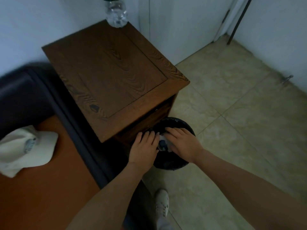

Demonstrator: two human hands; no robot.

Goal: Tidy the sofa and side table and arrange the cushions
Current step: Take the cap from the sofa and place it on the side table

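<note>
Now both hands are over the black bin [174,163], which sits on the floor right beside the front of the side table [109,77]. The left hand [143,146] and the right hand [181,141] lie palm down with fingers fairly straight, pressing on some white rubbish [163,143] between them. I think it is best to push the rubbish down gently so the bin does not tip. A bottle [116,14] stands at the table's far edge
</note>
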